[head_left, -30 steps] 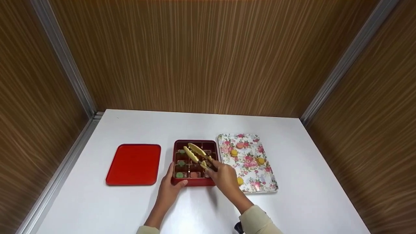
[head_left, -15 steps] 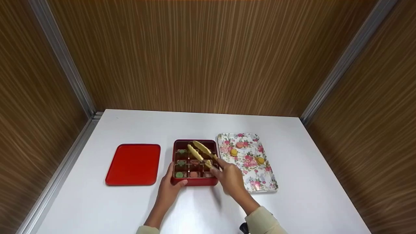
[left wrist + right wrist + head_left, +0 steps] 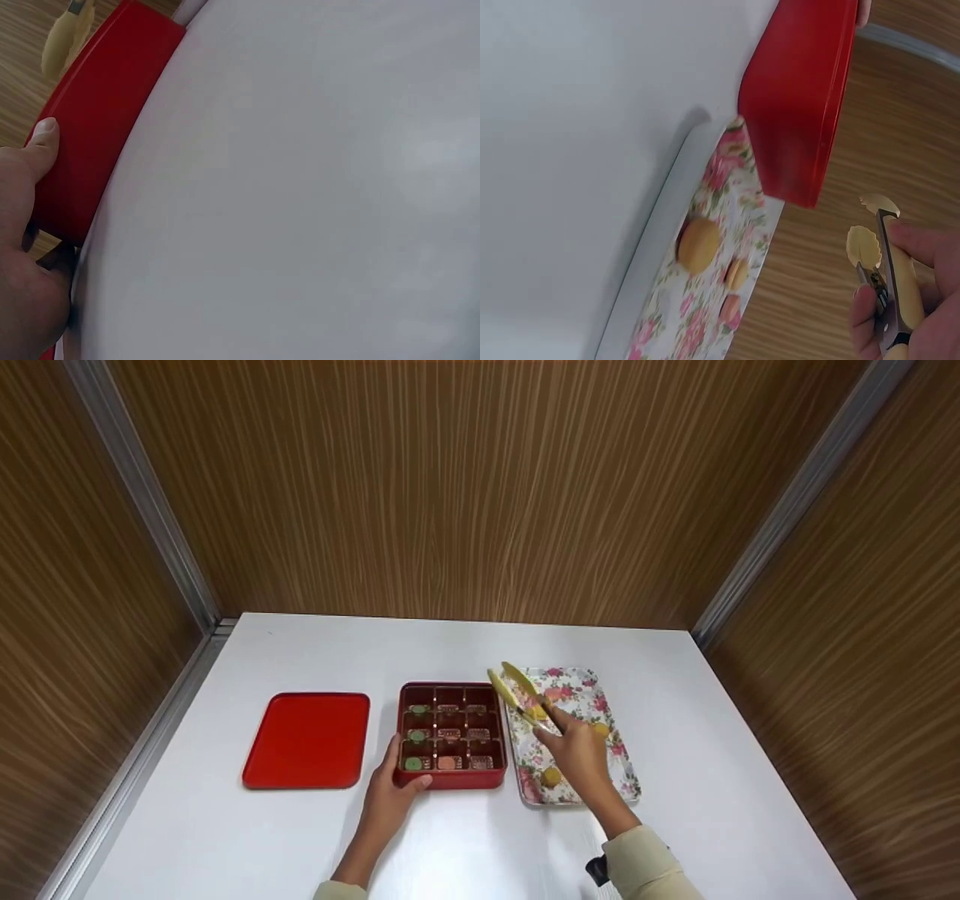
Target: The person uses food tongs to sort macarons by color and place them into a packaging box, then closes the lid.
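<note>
My left hand grips the near left corner of a red box, thumb on the front wall, fingers along the left side. Inside, a divided insert holds green macarons down the left column and a pink macaron in the front middle compartment. My right hand holds tongs with yellow tips. The tips stand apart over the left edge of a floral tray, with nothing seen between them in the right wrist view. On the tray, a yellow macaron lies near the front; others lie farther back.
A flat red lid lies on the white table left of the box. The tray stands close along the box's right side. Wood-patterned panels enclose the back and both sides.
My right hand has moved right with the tongs, from over the box to over the tray. The left hand stays on the box corner.
</note>
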The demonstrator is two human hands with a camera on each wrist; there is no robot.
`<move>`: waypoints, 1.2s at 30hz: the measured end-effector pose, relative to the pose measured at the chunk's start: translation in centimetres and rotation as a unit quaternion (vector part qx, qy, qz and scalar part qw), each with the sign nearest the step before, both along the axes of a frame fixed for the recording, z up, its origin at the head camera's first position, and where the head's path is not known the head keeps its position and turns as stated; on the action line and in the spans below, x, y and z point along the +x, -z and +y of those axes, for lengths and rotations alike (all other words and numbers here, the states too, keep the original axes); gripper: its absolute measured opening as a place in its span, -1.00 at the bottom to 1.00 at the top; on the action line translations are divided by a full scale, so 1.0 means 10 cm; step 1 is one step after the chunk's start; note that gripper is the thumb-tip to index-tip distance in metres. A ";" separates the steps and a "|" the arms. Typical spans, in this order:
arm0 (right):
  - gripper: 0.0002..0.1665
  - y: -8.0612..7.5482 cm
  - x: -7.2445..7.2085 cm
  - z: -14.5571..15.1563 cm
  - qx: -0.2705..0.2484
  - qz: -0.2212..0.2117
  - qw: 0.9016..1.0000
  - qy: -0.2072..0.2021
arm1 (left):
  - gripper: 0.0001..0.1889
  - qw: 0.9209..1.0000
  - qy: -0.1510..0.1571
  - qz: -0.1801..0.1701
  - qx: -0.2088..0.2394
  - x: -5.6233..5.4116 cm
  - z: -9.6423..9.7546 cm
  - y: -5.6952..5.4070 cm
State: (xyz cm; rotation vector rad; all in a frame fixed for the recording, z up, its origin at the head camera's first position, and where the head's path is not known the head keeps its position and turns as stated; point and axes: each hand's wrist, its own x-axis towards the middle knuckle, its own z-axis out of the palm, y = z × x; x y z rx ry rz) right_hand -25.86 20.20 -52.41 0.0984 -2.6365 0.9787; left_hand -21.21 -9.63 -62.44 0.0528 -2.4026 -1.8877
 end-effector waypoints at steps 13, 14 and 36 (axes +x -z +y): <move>-0.34 0.20 -0.21 0.43 0.007 -0.060 0.996 0.062 | 0.05 1.000 -0.001 0.005 -0.001 -0.01 -0.01 0.02; -0.33 0.22 -0.23 0.45 0.005 -0.063 0.996 0.063 | 0.04 1.000 -0.002 0.003 0.000 -0.01 -0.01 0.02; -0.29 0.46 -0.29 0.60 0.015 -0.124 0.989 0.074 | 0.04 1.000 0.006 0.003 0.010 -0.02 -0.03 0.02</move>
